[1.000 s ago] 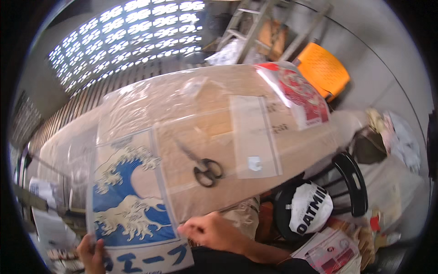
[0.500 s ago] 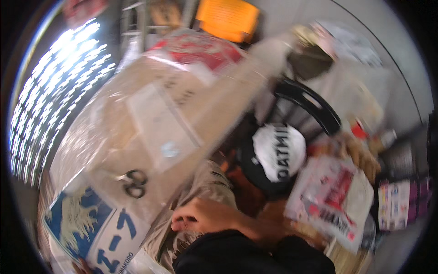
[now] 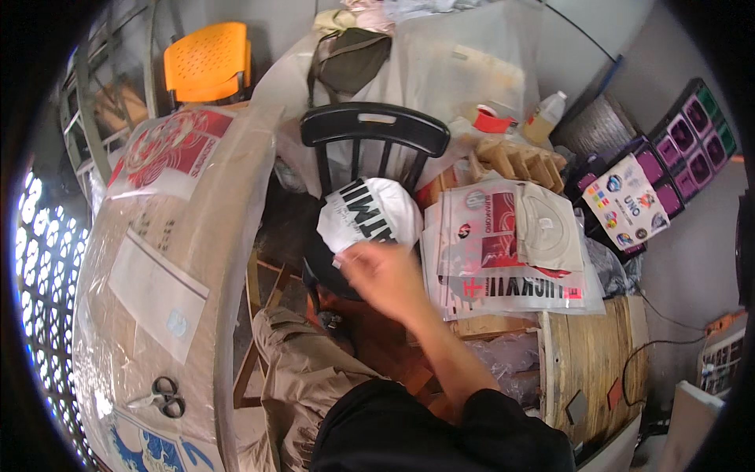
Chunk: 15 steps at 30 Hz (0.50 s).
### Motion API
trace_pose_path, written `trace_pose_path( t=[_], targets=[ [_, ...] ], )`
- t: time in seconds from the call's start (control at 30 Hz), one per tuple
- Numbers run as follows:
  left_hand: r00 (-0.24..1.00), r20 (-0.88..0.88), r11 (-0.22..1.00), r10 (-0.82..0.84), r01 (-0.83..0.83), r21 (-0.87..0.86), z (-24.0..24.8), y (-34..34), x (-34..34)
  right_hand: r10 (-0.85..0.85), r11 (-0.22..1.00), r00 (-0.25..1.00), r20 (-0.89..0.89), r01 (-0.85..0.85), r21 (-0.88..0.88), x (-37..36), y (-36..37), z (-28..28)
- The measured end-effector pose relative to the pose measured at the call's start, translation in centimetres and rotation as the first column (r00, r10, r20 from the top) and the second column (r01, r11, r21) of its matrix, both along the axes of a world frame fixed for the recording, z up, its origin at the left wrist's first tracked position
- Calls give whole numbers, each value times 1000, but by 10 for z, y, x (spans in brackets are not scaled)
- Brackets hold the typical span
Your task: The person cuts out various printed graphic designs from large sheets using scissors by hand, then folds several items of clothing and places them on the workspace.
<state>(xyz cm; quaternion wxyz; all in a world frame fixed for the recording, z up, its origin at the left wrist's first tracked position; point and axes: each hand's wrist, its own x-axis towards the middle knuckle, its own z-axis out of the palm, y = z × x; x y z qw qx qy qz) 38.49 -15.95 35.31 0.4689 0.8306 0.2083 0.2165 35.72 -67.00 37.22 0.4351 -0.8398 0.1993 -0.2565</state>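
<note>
On the seat of a black chair (image 3: pixel 376 126) lies a crumpled white cloth (image 3: pixel 397 206) with large black lettering. My right hand (image 3: pixel 381 275) reaches over its near edge, with the fingertips at the cloth's lower left corner. Motion smears the fingers, so whether they grip the cloth does not show. My left hand is out of view. Just right of the chair is a stack of flat clear plastic packs (image 3: pixel 464 236) with red and black prints, and a folded beige cloth (image 3: pixel 548 228) lies on top.
At left stands a plastic-wrapped table with black-handled scissors (image 3: pixel 167 397), a white sheet (image 3: pixel 153 291) and a red print (image 3: pixel 169 153). An orange chair (image 3: pixel 208 63) is behind. A wooden crate (image 3: pixel 590 362), bottle (image 3: pixel 545 118), tape roll (image 3: pixel 493 119) and dark bag (image 3: pixel 354 61) are around.
My view has swung to the right. My right hand has moved from over my lap to the white cloth on the chair. My left hand, by the blue print, has left view.
</note>
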Motion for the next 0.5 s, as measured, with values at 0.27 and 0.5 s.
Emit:
trace_pose_path(
  t=[0.27,0.5],
  targets=[
    [985,25,985,-169,169,-22,-4,-27,20,-972,174,234,-5,710,-683,-231,-319,9],
    [974,51,974,-221,222,-33,-2,-29,17,-723,549,323,-611,805,-224,-320,-385,14]
  ],
)
